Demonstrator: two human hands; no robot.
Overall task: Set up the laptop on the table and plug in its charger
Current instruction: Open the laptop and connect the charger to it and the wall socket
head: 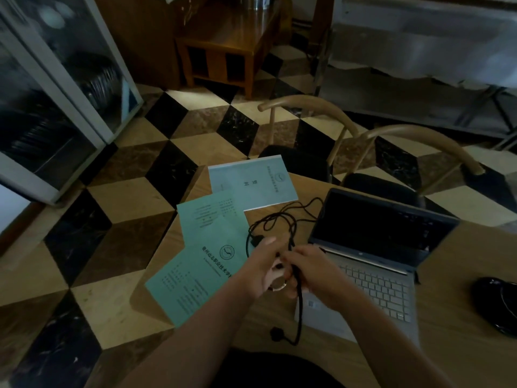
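Observation:
A silver laptop (pixel 372 264) stands open on the wooden table (pixel 461 289), its screen dark. Left of it lies the black charger cable (pixel 282 219) in loose loops. Both my hands meet over the cable beside the laptop's left edge. My left hand (pixel 260 271) and my right hand (pixel 313 271) hold a bundled part of the cable between them. From my right hand a thick stretch of cable hangs down to a black plug (pixel 277 332) lying near the table's front edge. The charger's brick is hidden under my hands.
Three pale green booklets (pixel 212 247) lie fanned over the table's left part. A black mouse (pixel 498 303) sits at the right edge. Two curved-back chairs (pixel 419 152) stand behind the table. A glass cabinet (pixel 56 93) and checkered floor are to the left.

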